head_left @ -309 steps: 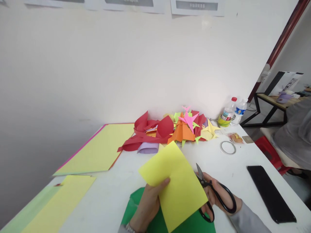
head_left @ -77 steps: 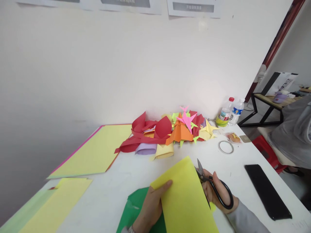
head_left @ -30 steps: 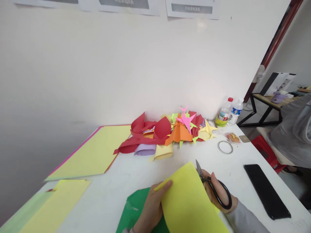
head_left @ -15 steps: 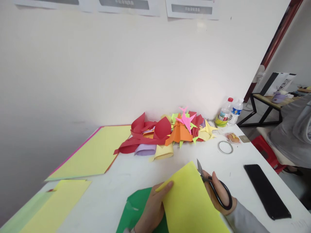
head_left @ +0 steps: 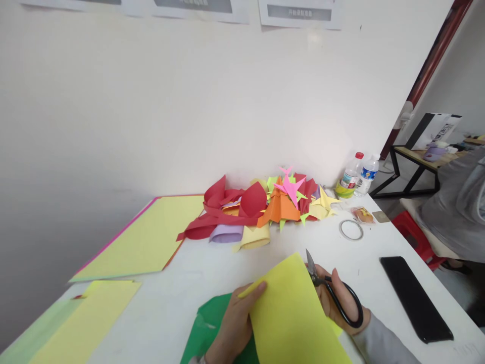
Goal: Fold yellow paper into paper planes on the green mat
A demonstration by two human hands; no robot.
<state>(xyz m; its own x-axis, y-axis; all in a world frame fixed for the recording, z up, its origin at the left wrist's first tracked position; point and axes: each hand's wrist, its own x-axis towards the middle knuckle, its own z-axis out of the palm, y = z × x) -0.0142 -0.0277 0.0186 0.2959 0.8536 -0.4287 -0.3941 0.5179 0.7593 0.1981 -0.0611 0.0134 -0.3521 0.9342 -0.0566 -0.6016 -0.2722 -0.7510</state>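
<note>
A yellow sheet of paper (head_left: pixel 293 308) is pinched along its left edge by my left hand (head_left: pixel 238 318), thumb on top. My right hand (head_left: pixel 341 303) grips black-handled scissors (head_left: pixel 344 302), fingers around the loops. The scissor tips point up and away, right beside the sheet's upper right edge; I cannot tell whether the blades touch it. A small yellow corner (head_left: pixel 335 326) shows between the sheet and my right hand. Beneath my left hand lies a green piece (head_left: pixel 204 323) on the white table, partly hidden by the hand and sheet.
Folded paper shapes (head_left: pixel 280 205) and red paper loops (head_left: pixel 227 207) are heaped by the wall. Large yellow sheets (head_left: pixel 151 237) and paper strips (head_left: pixel 87 318) lie left. Rightward are a tape roll (head_left: pixel 351 230), wrapped food (head_left: pixel 362 215), bottles (head_left: pixel 366 174) and a black phone (head_left: pixel 415 298). A person (head_left: pixel 460 202) sits beyond.
The yellow sheet and my left hand have shifted slightly left, away from the scissors. A yellow corner now shows near my right hand, which has hardly moved.
</note>
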